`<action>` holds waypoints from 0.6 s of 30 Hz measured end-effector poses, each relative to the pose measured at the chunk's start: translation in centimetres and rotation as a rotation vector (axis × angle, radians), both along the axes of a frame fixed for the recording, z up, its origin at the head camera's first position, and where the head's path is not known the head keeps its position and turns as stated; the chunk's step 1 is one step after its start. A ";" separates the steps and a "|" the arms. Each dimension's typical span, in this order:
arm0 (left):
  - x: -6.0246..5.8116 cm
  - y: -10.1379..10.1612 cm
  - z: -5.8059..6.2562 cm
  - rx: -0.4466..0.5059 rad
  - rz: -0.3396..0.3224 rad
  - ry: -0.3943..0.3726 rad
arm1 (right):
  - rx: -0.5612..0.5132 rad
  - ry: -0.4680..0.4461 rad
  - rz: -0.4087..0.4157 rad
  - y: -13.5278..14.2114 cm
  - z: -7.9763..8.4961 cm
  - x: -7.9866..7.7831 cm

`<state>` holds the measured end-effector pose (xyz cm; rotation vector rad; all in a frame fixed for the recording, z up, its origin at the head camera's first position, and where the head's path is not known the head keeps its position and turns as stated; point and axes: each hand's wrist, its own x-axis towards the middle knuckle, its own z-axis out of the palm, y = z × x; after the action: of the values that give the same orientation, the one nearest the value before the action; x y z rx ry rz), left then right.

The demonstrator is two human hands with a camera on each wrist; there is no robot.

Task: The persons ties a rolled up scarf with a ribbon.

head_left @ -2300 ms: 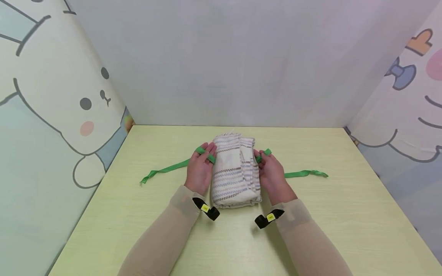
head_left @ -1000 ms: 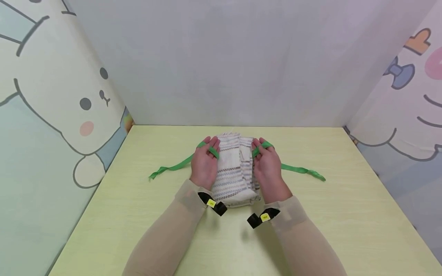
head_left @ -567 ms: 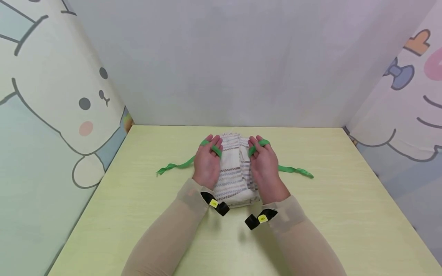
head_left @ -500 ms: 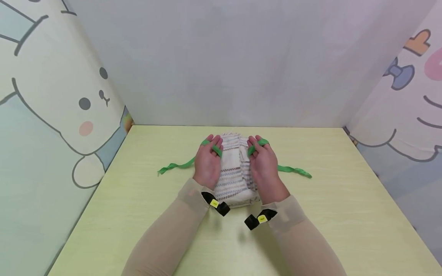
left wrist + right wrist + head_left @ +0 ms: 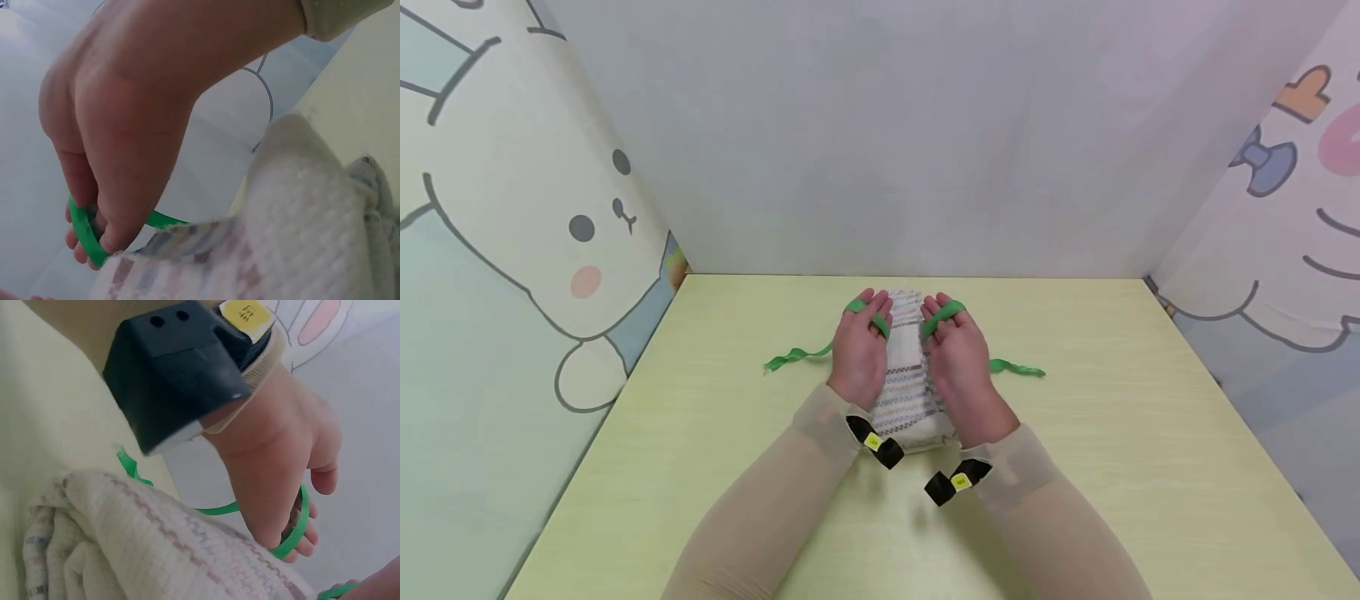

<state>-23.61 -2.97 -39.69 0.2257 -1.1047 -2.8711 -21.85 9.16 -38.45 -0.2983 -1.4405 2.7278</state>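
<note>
A folded white towel (image 5: 904, 358) with blue, brown and mauve stripes and a fringed far edge lies mid-table, its sides overlapped by both hands. On its left, my left hand (image 5: 859, 354) is turned palm up with a green ribbon (image 5: 880, 323) held across its fingers. Mirrored on the right, my right hand (image 5: 958, 358) holds green ribbon (image 5: 943, 317) the same way. The left ribbon tail (image 5: 797, 356) and right ribbon tail (image 5: 1018, 367) trail outward. In the right wrist view the ribbon (image 5: 295, 534) loops around the fingers beside the towel (image 5: 144, 531).
The pale wooden table (image 5: 700, 492) reaches back to a plain grey-white wall (image 5: 910, 142). Cartoon-printed panels stand at the left (image 5: 497, 208) and right (image 5: 1285, 250). Each wrist carries a small black camera, such as the left camera (image 5: 889, 452).
Both hands have moved inward over the towel from its sides and turned their palms up. The ribbon tails have been drawn in and show shorter on both sides. The towel stays put.
</note>
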 end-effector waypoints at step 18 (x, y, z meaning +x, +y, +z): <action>0.5 1.3 -0.7 -0.266 -0.038 0.030 | 0.211 0.074 0.032 -0.3 -1.5 0.5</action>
<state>-23.10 -1.71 -40.35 0.1479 -1.4811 -2.7077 -21.31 8.88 -39.98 -0.1644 -1.7063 2.5498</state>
